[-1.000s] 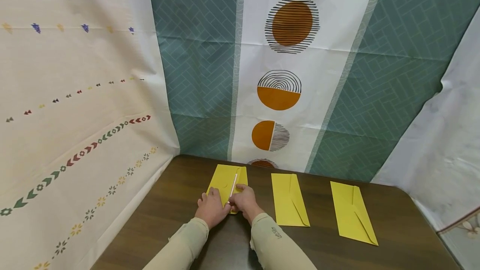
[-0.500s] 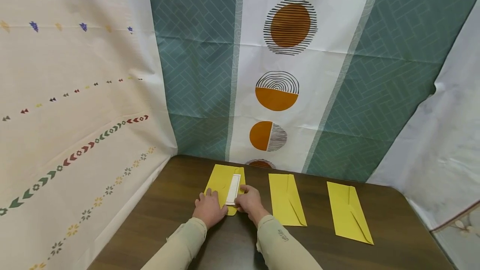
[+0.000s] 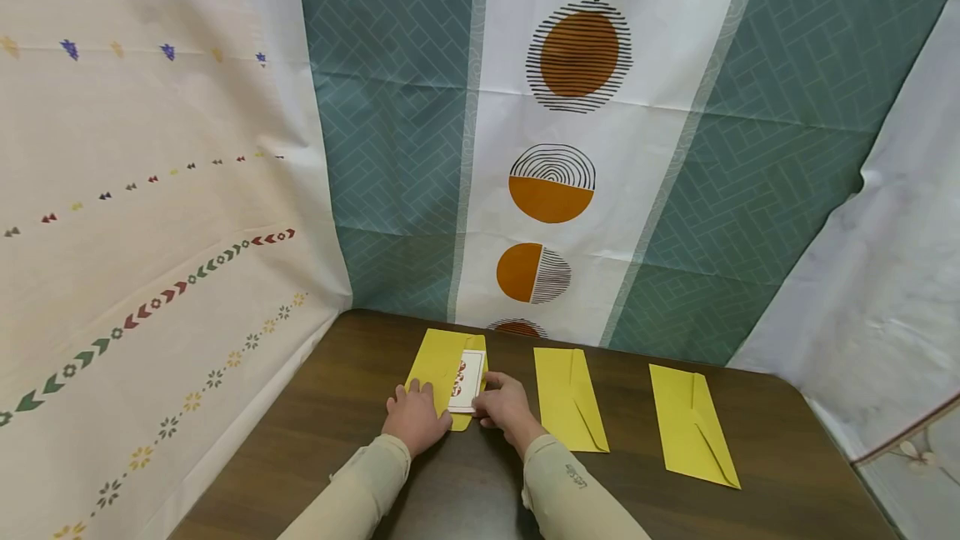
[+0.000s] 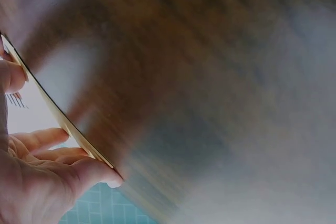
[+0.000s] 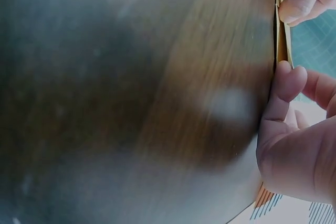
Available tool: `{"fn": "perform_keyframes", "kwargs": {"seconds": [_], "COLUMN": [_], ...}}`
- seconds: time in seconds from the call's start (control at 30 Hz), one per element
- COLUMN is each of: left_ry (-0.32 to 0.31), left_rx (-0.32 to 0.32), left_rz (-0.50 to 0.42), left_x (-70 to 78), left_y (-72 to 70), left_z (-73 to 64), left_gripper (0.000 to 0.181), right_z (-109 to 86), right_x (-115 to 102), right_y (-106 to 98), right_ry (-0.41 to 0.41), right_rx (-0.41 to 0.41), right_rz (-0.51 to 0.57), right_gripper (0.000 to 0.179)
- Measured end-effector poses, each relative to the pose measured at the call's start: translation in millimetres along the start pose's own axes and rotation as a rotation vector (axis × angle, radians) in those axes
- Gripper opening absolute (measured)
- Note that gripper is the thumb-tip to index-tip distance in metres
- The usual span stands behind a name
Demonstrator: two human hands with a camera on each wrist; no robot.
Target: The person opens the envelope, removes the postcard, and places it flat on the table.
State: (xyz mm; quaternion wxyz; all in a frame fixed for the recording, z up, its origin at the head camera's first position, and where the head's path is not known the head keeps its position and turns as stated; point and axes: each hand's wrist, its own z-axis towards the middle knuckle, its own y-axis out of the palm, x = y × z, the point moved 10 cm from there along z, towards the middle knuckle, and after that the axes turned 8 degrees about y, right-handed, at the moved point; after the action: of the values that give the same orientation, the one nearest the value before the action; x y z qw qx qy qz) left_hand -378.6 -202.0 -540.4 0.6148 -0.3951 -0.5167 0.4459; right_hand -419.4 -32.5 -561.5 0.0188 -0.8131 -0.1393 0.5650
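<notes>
In the head view a yellow envelope (image 3: 435, 357) lies at the left of the dark table. A white card (image 3: 468, 380) with a dark border line and red printing sticks out from its right side, the left part hidden under the yellow paper. My left hand (image 3: 415, 417) rests on the envelope's near left part, fingers extended. At the card's right edge my right hand (image 3: 506, 405) pinches it between thumb and fingers. The left wrist view has the left hand (image 4: 44, 182) pressing along the envelope's edge, seen from low down; the right hand (image 5: 299, 150) is close to the table in its own wrist view.
To the right lie two more yellow envelopes, one in the middle (image 3: 570, 398) and one farther right (image 3: 692, 423), their flaps folded over. Behind the table (image 3: 637, 482) hangs a green and white patterned curtain (image 3: 405, 190); a cream cloth (image 3: 150, 190) borders it at left.
My right hand has drawn the white card rightward out of the envelope, from a narrow strip to a wide part with red printing. The left hand stays on the envelope.
</notes>
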Motion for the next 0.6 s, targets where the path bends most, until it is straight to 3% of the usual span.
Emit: {"fn": "perform_keyframes", "kwargs": {"seconds": [0.17,0.43,0.6], "left_ry": [0.013,0.019,0.061], "left_rx": [0.014,0.030,0.013], "left_rz": [0.024,0.027,0.100], "left_x": [1.2,0.8,2.9], "left_y": [1.1,2.7,4.4], "left_z": [-0.2,-3.2,-3.9], "left_gripper": [0.059,0.059,0.063], "right_z": [2.9,2.7,3.2], "right_x": [-3.6,-18.5,-19.4], "right_y": [1.5,3.4,2.8], "right_ry": [-0.056,-0.187,-0.182], "right_rx": [-0.005,0.083,0.114], "right_rz": [-0.073,-0.280,-0.320], "right_gripper": [0.060,0.054,0.051]}}
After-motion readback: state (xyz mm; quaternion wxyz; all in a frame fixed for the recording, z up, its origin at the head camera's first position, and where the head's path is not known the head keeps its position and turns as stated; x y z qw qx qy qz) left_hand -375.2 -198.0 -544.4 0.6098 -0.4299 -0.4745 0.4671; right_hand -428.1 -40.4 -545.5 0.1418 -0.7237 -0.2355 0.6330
